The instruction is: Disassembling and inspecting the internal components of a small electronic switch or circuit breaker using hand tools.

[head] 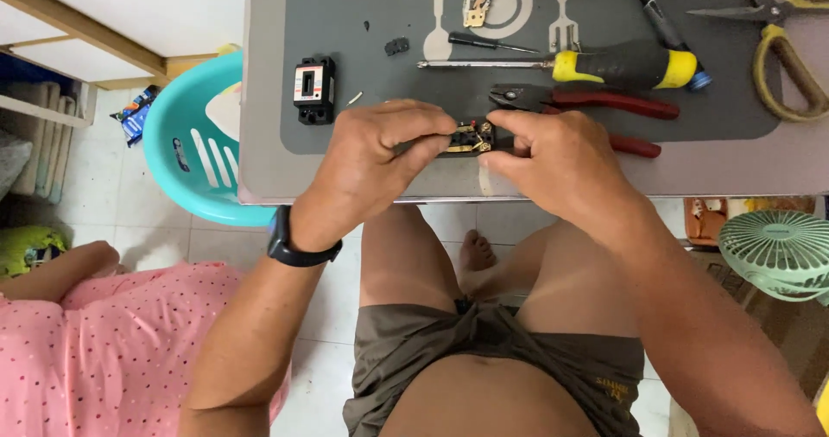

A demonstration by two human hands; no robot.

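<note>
At the grey metal table's [259, 143] near edge, the left hand [376, 156] and right hand [557, 156] pinch a small black electrical part with brass contacts [471, 136] between closed fingertips. A slip could drop it off the edge at 6 o'clock; the red-handled pliers [596, 102] lie just beyond at 1 o'clock.

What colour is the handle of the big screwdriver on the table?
The screwdriver handle is black and yellow, with a blue tip at its end; the head view shows it.

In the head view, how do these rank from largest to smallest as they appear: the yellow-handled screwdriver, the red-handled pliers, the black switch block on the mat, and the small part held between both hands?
1. Yellow-handled screwdriver, longest.
2. Red-handled pliers, partly hidden by the right hand, so unsure.
3. Black switch block.
4. Small part, mostly covered by fingers of both hands, left hand too; possibly similar to the block.
</note>
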